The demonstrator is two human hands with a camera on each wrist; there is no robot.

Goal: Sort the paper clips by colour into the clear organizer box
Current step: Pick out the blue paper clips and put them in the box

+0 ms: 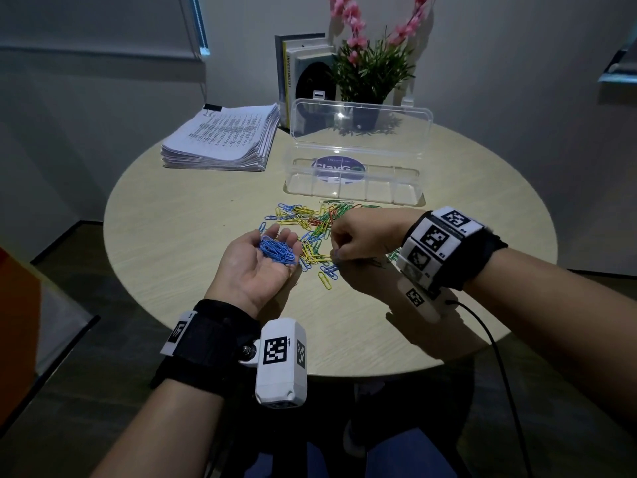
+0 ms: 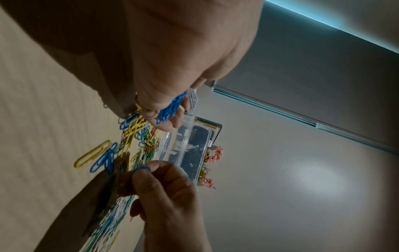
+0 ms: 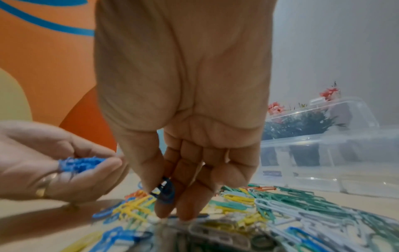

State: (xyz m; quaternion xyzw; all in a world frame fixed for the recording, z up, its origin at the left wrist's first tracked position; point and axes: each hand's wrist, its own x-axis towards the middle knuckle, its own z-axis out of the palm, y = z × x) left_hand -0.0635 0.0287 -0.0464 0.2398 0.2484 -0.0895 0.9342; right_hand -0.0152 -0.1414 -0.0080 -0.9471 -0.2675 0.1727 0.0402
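The person sits at a round table (image 1: 179,236) with both hands over a scatter of clips (image 1: 310,219) in yellow, green, blue and red. The left hand (image 1: 256,263) lies palm up, fingers loosely cupped, cradling a heap of blue clips (image 1: 277,250) just beside the near edge of the scatter. The right hand (image 1: 358,236) hangs over the pile with its fingers curled down, thumb and fingertips pinching a single blue clip (image 3: 165,190); the right wrist view shows that clip held just above the clips on the table. Beyond the pile, near its far edge, stands the clear box (image 1: 355,181), its lid (image 1: 362,124) tipped up and open; I can see dividers along the front row, and those front compartments look bare. A purple round label shows through its bottom. Farther back on the left lies a thick stack of papers (image 1: 224,136), and behind the box stand some books (image 1: 296,70) and a potted plant (image 1: 372,70) with pink flowers.
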